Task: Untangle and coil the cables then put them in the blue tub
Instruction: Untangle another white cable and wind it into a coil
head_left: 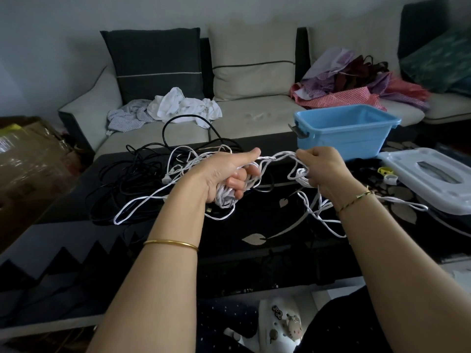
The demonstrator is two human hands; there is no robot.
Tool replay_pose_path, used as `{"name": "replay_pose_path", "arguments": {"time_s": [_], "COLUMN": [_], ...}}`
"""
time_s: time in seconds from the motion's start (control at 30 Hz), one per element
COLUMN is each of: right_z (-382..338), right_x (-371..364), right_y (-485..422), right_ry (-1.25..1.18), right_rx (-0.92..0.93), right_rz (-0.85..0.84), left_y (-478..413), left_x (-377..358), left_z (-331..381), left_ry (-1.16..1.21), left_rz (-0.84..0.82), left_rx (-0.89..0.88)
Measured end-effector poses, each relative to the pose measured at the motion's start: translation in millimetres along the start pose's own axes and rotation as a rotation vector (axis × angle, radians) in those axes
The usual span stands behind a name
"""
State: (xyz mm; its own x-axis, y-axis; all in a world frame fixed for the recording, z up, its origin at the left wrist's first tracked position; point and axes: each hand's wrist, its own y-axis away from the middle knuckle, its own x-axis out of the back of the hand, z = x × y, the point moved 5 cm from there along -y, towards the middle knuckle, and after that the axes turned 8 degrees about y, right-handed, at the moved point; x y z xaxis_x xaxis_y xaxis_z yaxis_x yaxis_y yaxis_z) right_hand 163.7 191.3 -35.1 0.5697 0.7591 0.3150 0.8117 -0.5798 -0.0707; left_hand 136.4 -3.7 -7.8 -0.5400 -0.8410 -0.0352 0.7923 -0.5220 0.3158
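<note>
A tangled white cable hangs in loops over the dark table. My left hand is shut on a bunch of it above the table's middle. My right hand pinches a stretch of the same cable, which runs taut between both hands. Behind my left hand, a heap of black cables lies on the table's far left. The blue tub stands at the far right edge, with nothing visible inside it.
A white lid lies at the table's right side, with small tape rolls beside it. Behind the table is a sofa with white laundry and coloured clothes. A cardboard box stands at the left.
</note>
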Motion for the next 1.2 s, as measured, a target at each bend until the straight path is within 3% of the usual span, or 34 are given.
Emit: {"name": "replay_pose_path", "arguments": {"time_s": [0.1, 0.23, 0.33, 0.43, 0.5, 0.6, 0.7, 0.8, 0.9, 1.0, 1.07, 1.2], "right_z": [10, 25, 40, 46, 46, 37, 12, -27, -45, -45, -46, -50], "right_x": [0, 27, 46, 44, 34, 15, 0, -14, -26, -37, -35, -21], "right_y": [-7, -21, -27, -24, -19, -12, 1, 20, 35, 45, 45, 39], "right_ry": [-0.018, 0.037, 0.318, 0.619, 0.775, 0.944, 1.038, 0.661, 0.058, 0.108, 0.12, -0.128], "right_rx": [-0.032, -0.119, -0.171, -0.129, -0.107, -0.03, 0.117, 0.359, 0.265, 0.262, 0.289, 0.24], "right_rz": [-0.002, 0.174, 0.222, 0.107, 0.017, -0.078, -0.045, -0.033, -0.26, -0.508, -0.497, -0.402], "left_y": [-2, 9, 18, 20, 19, 16, 12, 9, 7, 5, 4, 3], "left_x": [10, 48, 79, 87, 78, 54, 37, 23, 14, 11, 9, 0], "left_z": [4, 12, 15, 19, 21, 22, 22, 20, 19, 18, 16, 5], "left_ry": [0.07, 0.072, 0.176, 0.162, 0.132, 0.046, -0.027, -0.057, -0.061, -0.074, -0.098, -0.21], "left_rz": [0.139, 0.514, 0.765, 0.85, 0.806, 0.613, 0.403, 0.237, 0.152, 0.138, 0.115, -0.048], "left_rx": [-0.091, -0.223, -0.358, -0.428, -0.436, -0.405, -0.377, -0.368, -0.356, -0.371, -0.364, -0.206]}}
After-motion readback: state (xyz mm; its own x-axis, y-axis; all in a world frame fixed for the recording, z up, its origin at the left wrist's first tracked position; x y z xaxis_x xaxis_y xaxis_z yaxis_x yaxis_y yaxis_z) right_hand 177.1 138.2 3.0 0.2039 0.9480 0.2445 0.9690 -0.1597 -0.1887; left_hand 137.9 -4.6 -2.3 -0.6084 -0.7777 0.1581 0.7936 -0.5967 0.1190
